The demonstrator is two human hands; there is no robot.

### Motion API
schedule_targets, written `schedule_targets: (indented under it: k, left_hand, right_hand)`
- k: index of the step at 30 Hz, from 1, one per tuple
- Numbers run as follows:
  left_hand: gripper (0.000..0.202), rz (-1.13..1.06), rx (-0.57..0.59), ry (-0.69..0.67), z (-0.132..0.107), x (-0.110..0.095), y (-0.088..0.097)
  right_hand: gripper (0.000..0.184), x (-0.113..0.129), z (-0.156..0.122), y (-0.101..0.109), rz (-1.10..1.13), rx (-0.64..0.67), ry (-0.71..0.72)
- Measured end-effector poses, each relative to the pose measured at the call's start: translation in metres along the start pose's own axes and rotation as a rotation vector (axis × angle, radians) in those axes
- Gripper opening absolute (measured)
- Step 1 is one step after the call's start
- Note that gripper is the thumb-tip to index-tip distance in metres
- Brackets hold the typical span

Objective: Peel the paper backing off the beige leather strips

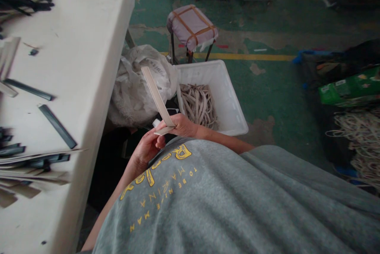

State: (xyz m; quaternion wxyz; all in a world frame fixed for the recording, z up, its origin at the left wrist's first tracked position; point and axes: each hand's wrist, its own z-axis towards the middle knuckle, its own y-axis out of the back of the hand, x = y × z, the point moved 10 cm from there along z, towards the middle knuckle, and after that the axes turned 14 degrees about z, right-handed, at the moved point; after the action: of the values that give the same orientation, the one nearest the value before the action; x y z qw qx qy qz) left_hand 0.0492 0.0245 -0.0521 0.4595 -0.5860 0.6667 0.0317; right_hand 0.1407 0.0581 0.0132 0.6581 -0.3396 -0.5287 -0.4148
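A flat beige strap [157,96] with stitched edges is in my hands, in front of my grey shirt. Its long part slants up and away, and a short part bends back toward the left. My right hand [184,125] is closed around the strap near the bend. At the short end, my left hand [147,147] pinches it with curled fingers; part of the fingertips is hidden. Just beyond the hands stand a crumpled clear plastic bag [130,91] and a white plastic bin [227,99] holding many loose beige strips [198,105].
A white-topped table [74,48] runs along the left, bearing dark strips [57,126] and beige strips [20,186]. A stool with a pink padded seat [192,26] stands behind the bin. To the right lie a green package [350,87] and beige cords [362,139].
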Motion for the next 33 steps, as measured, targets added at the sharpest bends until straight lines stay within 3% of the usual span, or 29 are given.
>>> schedule_targets:
  k: [3,6,9,12,15,18,20,23,26,29,33]
  left_hand:
    - [0.015,-0.019,0.039,-0.019,-0.001,-0.001,-0.007]
    - [0.011,-0.132,-0.018,-0.045,0.006,-0.01,-0.003]
    - [0.029,-0.288,-0.146,-0.07,0.021,-0.024,0.014]
    - [0.039,-0.436,-0.346,-0.104,0.037,-0.035,0.045]
    - [0.041,-0.545,-0.55,-0.149,0.043,-0.042,0.082]
    - [0.041,-0.572,-0.662,-0.214,0.041,-0.05,0.11]
    - [0.036,-0.532,-0.676,-0.269,0.038,-0.057,0.118]
    - [0.021,-0.429,-0.625,-0.309,0.034,-0.063,0.109]
    - [0.01,-0.286,-0.521,-0.324,0.032,-0.063,0.08]
    - [0.029,-0.105,-0.404,-0.374,0.031,-0.066,0.047]
    - [0.048,0.09,-0.304,-0.446,0.029,-0.069,0.018]
  right_hand:
    - [0.041,0.006,-0.001,0.009,0.05,-0.082,-0.026]
    - [0.039,0.02,-0.007,0.026,0.19,-0.183,-0.077]
    - [0.041,0.031,-0.021,0.043,0.391,-0.203,-0.184]
    - [0.045,0.04,-0.042,0.064,0.493,-0.159,-0.293]
    - [0.047,0.056,-0.069,0.113,0.471,-0.296,-0.28]
    - [0.048,0.085,-0.096,0.171,0.414,-0.53,-0.127]
    - [0.05,0.1,-0.109,0.199,0.402,-0.648,-0.057]
    - [0.052,0.1,-0.115,0.22,0.44,-0.826,-0.068]
    - [0.045,0.075,-0.091,0.198,0.56,-0.813,-0.137]
    - [0.031,0.043,-0.048,0.142,0.648,-0.627,-0.223]
    - [0.04,0.013,0.004,0.061,0.718,-0.387,-0.294]
